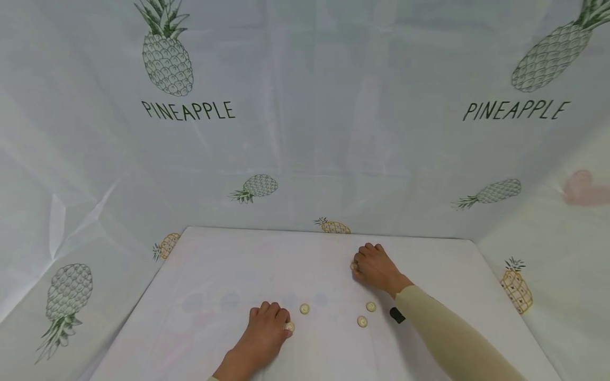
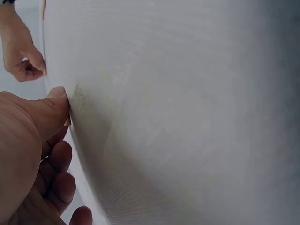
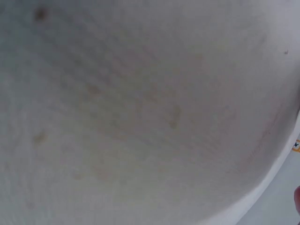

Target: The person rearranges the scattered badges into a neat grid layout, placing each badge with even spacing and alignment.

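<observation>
My left hand is low over the white tabletop, pinching a small round cream disc with dark markings between thumb and fingers. In the left wrist view the thumb presses against the disc's thin tan edge, and the other fingers curl loosely below. Farther back and to the right, my right hand pinches another cream disc at its left side. The right wrist view catches only a fingertip at its right edge.
One loose disc lies just right of my left hand. Two more, a farther disc and a nearer disc, lie left of my right sleeve. A small black object shows beside that sleeve. Pineapple-printed sheeting surrounds the table.
</observation>
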`<state>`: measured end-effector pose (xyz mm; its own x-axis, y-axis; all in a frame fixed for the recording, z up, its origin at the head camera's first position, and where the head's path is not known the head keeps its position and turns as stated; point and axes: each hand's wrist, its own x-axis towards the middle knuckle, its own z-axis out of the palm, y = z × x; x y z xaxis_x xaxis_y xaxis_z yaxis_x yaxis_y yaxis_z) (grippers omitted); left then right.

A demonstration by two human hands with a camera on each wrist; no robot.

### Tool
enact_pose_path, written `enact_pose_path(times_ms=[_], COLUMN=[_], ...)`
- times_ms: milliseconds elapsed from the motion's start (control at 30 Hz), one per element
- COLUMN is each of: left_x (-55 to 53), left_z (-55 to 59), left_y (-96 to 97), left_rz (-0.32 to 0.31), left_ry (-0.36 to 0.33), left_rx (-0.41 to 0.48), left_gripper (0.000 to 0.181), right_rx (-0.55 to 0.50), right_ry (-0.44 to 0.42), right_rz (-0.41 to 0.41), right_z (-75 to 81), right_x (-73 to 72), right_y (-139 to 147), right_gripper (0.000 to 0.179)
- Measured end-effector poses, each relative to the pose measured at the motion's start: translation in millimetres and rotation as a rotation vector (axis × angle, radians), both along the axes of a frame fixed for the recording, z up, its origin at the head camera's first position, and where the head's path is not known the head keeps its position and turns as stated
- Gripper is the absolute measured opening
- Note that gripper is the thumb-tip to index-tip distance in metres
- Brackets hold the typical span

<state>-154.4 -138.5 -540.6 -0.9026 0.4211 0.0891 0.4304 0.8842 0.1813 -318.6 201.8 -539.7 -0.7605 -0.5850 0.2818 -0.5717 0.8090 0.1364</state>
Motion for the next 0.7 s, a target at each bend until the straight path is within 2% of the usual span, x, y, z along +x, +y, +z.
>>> enact_pose_path(times_ms=[200,433,700], left_x=[-1.0,-2.2,-1.9], left_z=[-1.7,-4.2,-4.0], left_y=[0.9,-0.5,-0.6], left_rz=[0.010,0.006,0.004], left_ry=[-0.013,0.003,0.014], left_rx=[0.011,0.026,0.030], left_gripper=[0.022,0.022,0.023], right_rx=[-0.024,-0.021,-0.020], right_ry=[-0.042,-0.091,-0.102], right_rz=[-0.014,-0.043,-0.042], right_z=[-1.1,-3.5,-3.8], right_x=[-2.0,-4.7,-4.4], right_y=[1.7,1.6,2.0], right_gripper=[0.022,0.021,0.020])
